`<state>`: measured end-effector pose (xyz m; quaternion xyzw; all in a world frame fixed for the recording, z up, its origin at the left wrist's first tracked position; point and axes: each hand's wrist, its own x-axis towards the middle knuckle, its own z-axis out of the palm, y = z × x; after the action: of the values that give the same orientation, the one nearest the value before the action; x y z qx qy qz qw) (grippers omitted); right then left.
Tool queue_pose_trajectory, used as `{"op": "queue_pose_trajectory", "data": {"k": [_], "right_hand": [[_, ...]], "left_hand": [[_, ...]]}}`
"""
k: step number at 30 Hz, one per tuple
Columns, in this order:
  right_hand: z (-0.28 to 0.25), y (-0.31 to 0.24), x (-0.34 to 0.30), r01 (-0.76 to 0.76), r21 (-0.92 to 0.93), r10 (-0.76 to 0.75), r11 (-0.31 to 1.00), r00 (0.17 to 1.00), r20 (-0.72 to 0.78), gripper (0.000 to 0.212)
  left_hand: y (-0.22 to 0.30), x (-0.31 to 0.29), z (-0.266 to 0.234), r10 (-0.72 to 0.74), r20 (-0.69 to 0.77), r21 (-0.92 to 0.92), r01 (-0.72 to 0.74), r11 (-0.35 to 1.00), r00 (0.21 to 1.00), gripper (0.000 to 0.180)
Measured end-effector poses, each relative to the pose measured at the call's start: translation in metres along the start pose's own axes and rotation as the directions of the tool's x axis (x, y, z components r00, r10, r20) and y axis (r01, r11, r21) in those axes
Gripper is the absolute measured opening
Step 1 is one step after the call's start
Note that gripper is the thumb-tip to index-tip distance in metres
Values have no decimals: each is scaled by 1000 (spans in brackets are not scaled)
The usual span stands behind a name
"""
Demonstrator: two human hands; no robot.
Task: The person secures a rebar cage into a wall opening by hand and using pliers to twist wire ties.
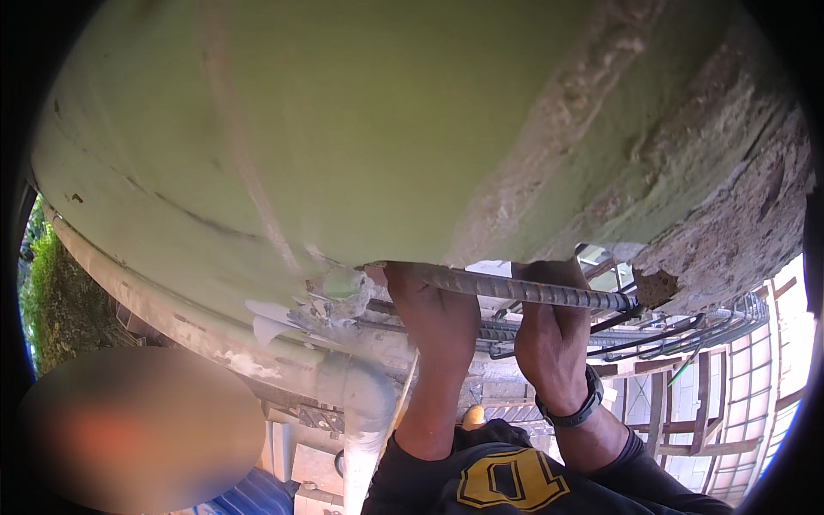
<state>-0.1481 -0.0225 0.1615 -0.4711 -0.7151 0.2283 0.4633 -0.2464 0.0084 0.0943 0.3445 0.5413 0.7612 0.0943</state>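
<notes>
**Two bare hands reach up among steel bars below a broken green wall**

Far to the left of the hands, green plants (41, 266) grow beyond the wall's edge. Below them, still well left of the hands, a blurred oval covers part of another person (142, 433); blue striped cloth (251, 496) shows beneath it. Nearer the left hand, a pale, thick pipe (365, 399) bends downward, and a chipped patch of torn plaster (336, 296) sits just beside that hand.

The left hand (439, 319) is raised, its far end hidden at the wall's lower edge. From where I stand I cannot tell whether its fingers are spread, closed or pinching anything. Above both hands spreads the green wall (343, 129), scored with rough, pale grooves.

A ribbed steel bar (493, 285) runs from the left hand across the front of the right one, sloping slightly down to the right. Thinner bars (496, 333) pass lower, between the arms. Below and between the hands is a dark shirt with a yellow emblem (513, 479).

The right hand (552, 339), with a dark watch (584, 405) at its wrist, reaches up behind the ribbed bar; its fingers are hidden too, so I cannot tell their grip. Right of it come broken concrete (721, 227), a cage of bent bars (665, 336) and, lower, wooden framing (704, 403).
</notes>
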Motion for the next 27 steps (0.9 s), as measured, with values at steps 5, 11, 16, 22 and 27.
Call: {"op": "queue_pose_trajectory", "data": {"k": [5,11,16,22,27], "right_hand": [[4,1,18,270,-357,-305,894,951,-44,9],[24,-2,34,290,-567,-428,771,895,-123,8],[29,6,38,297,-771,-552,564,830,-84,8],[28,16,39,294,-706,-512,644,852,-112,12],[30,15,41,326,-667,-482,670,874,-57,12]], "left_hand": [[3,7,-5,92,72,34,-95,995,993,23],[36,18,-12,-139,88,-154,152,976,986,17],[33,14,-8,-142,45,-195,148,970,989,25],[31,14,-10,-156,59,-207,165,964,986,26],[36,17,-13,-163,100,-179,179,968,982,24]]}}
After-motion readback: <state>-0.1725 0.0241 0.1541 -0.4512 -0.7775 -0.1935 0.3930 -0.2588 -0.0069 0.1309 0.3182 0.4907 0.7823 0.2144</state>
